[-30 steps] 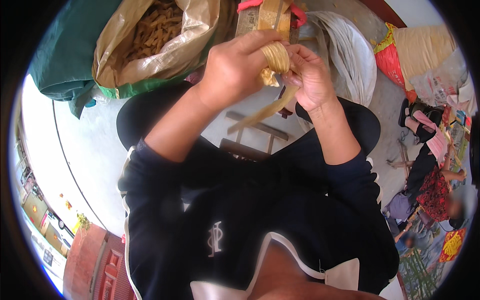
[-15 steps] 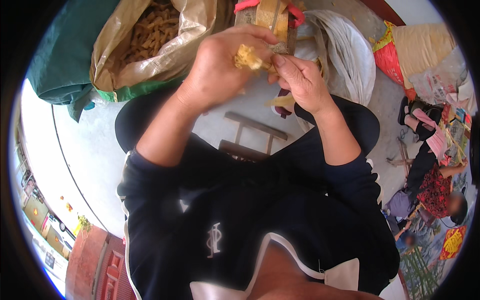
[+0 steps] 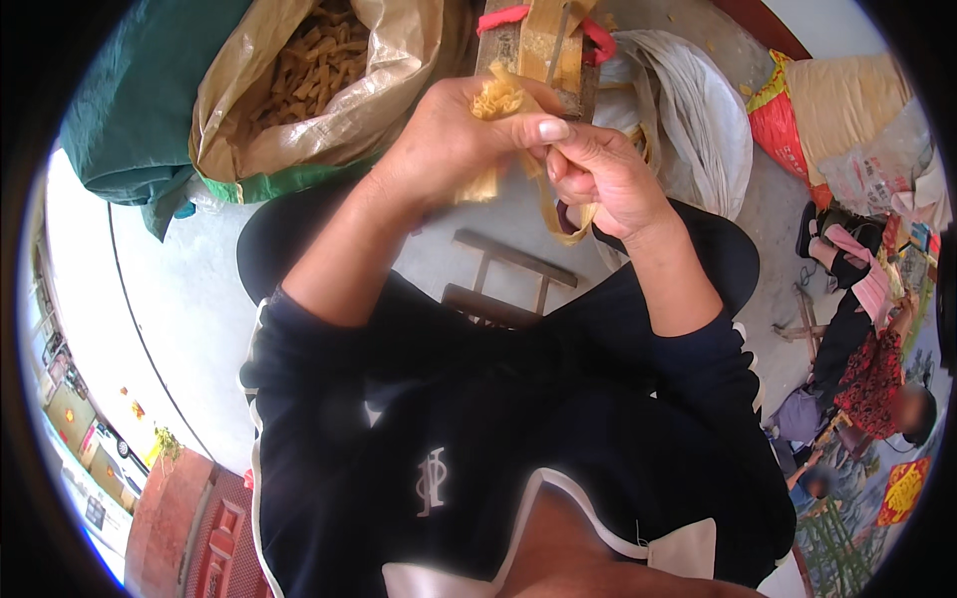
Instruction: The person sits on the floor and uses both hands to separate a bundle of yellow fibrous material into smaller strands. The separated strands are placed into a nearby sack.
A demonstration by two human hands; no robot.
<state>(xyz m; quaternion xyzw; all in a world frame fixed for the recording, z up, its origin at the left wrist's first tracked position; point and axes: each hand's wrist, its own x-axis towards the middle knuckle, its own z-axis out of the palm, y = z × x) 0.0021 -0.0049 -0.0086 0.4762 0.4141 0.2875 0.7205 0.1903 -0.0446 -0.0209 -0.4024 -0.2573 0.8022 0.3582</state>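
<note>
My left hand (image 3: 451,135) is closed around a bundle of thin yellow strips (image 3: 498,98) with a ruffled top end. The bundle's lower end shows beneath that hand. Against its thumb, my right hand (image 3: 610,177) is closed in a pinch on a flat yellow strip (image 3: 560,224), which hangs down in a loop between the hands. The fingertips partly hide where the strip meets the bundle. What the strips are made of, I cannot tell.
Just beyond my hands stands a wooden bench (image 3: 495,50) with red cloth and a thin metal rod. An open sack (image 3: 224,115) of short tan pieces lies left, a white sack (image 3: 703,130) right. A small wooden stool (image 3: 518,257) is between my legs. Other people sit at far right.
Both hands have come slightly lower. My left hand has turned so its thumb meets my right fingers, and a loop of strip now hangs below them.
</note>
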